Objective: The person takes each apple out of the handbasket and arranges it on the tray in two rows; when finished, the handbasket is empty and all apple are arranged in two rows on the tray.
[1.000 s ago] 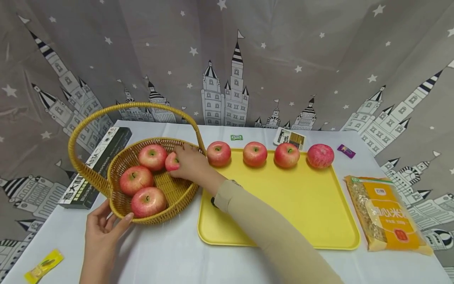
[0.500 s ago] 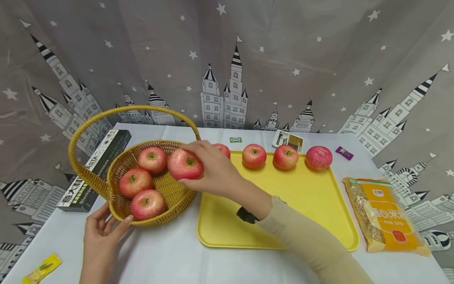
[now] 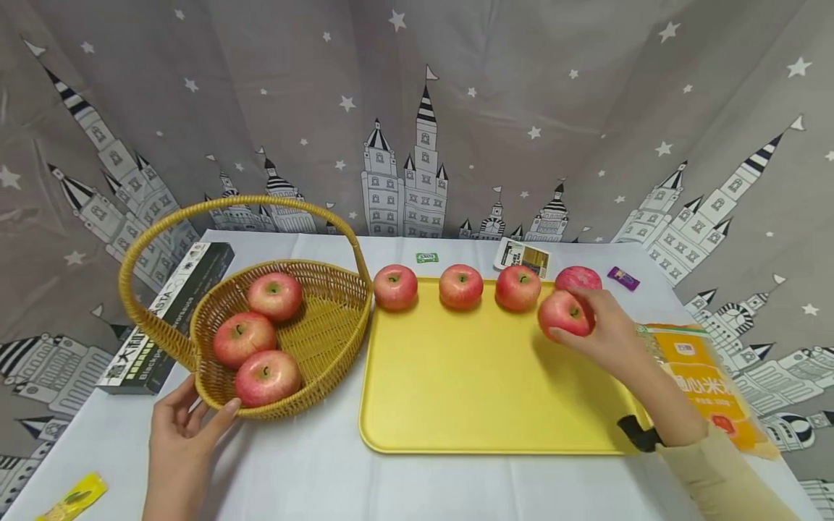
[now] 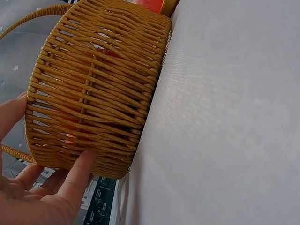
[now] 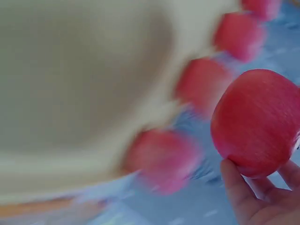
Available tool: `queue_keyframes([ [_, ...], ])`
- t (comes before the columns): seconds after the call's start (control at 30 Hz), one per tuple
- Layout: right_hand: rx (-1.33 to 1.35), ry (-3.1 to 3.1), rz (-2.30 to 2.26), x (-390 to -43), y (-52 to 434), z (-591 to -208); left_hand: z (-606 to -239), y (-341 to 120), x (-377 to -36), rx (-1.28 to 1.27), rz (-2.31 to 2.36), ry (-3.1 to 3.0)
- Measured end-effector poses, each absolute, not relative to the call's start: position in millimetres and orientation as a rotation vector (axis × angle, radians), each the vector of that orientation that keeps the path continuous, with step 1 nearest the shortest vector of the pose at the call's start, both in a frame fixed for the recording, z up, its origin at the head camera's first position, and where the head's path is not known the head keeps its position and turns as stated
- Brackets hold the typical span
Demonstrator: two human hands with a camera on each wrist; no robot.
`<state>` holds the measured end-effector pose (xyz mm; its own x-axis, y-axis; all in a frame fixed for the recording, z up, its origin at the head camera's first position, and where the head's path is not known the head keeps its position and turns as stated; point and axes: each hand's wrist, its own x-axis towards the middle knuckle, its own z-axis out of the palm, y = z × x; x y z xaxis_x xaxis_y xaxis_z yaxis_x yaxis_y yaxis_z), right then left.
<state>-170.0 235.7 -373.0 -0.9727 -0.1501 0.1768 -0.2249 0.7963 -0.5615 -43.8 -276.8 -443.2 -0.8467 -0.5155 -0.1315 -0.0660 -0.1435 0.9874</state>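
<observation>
My right hand (image 3: 612, 336) holds a red apple (image 3: 565, 316) over the right back part of the yellow tray (image 3: 469, 383). In the right wrist view, the fingers lie against one side of that held apple (image 5: 258, 122). My left hand (image 3: 185, 441) grips the near left end of the wicker basket (image 3: 326, 387), thumb at the rim. The left wrist view has its fingers against the basket's woven outer wall (image 4: 93, 89). Three apples, among them a front one (image 3: 267, 378), sit in the basket's left half. Along the tray's back edge stands a row of several apples (image 3: 460, 286).
The pink apple (image 3: 578, 278) at the row's right end is partly hidden by the right hand. An orange food bag (image 3: 706, 383) lies right of the tray. A black pasta box (image 3: 176, 311) is behind the basket. Small packets, one yellow (image 3: 74, 496) and one purple (image 3: 623, 278), lie around.
My right hand has lifted an apple out of the basket and carried it right across the tray to near the row's right end. The left hand has stayed at the basket.
</observation>
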Motion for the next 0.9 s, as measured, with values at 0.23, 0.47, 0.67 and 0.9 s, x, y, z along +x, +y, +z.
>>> queue_keyframes([
  [0.23, -0.024, -3.114, 0.975, -149.1, 291.1, -395.3, -444.1, -282.2, -42.0, 0.736, -2.059, -1.827],
  [0.47, -0.037, -3.108, 0.913, -148.5, 292.9, -402.3, -442.2, -281.1, -42.4, 0.763, -2.084, -1.81],
  [0.67, -0.011, -3.086, 0.775, -153.9, 292.1, -407.5, -443.2, -280.0, -44.8, 0.753, -2.078, -1.834],
  [0.9, 0.19, -2.877, 0.673, -152.1, 266.0, -398.7, -443.0, -279.6, -45.6, 0.735, -2.07, -1.858],
])
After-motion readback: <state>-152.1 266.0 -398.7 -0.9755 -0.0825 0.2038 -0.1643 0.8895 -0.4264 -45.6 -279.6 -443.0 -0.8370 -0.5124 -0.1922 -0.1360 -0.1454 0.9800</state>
